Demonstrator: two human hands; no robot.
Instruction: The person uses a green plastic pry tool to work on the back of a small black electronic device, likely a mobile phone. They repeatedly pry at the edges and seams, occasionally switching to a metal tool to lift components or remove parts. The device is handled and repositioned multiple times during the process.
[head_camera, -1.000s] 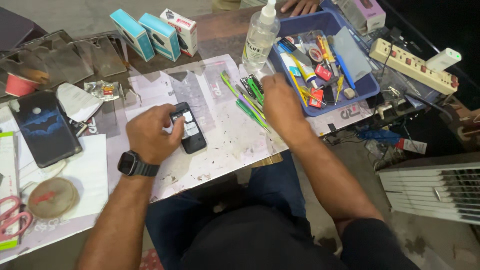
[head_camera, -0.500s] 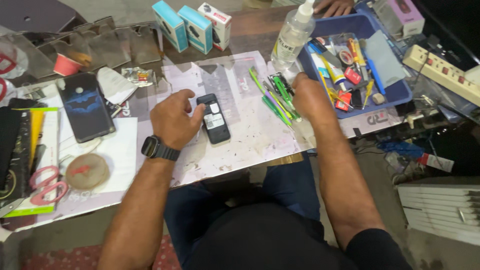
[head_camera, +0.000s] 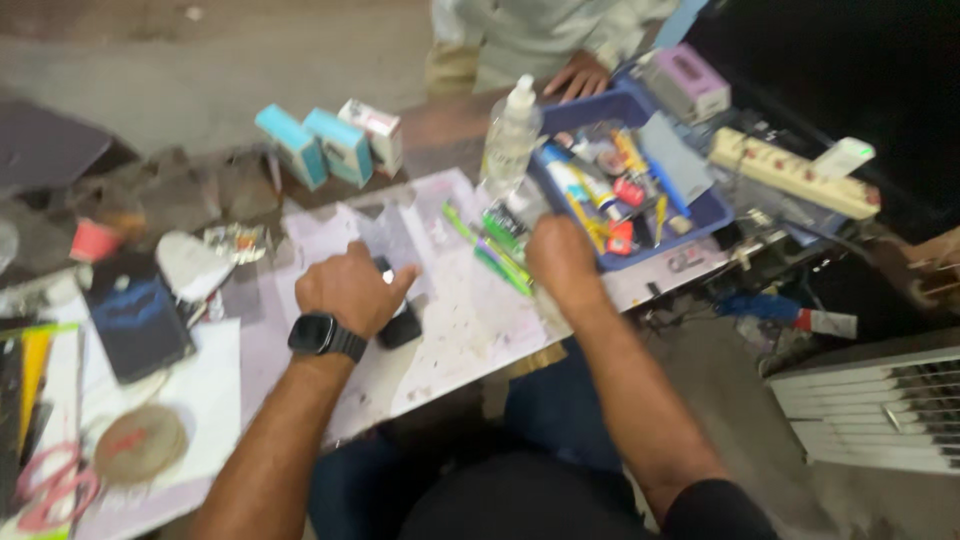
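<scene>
Since a moment ago, both my hands slid a bit toward nine o'clock on the big white paper-covered table (head_camera: 450, 340). At two o'clock sits the blue plastic tray (head_camera: 715, 215) of tubes and tools, kept close for grabbing. My left hand (head_camera: 350, 290) curls over the small black phone (head_camera: 398, 325), pinning it flat so it won't slip. My right hand (head_camera: 560, 258) reaches into the green sticks (head_camera: 500, 262); blur hides whether it grips one. Most of the phone is hidden too.
</scene>
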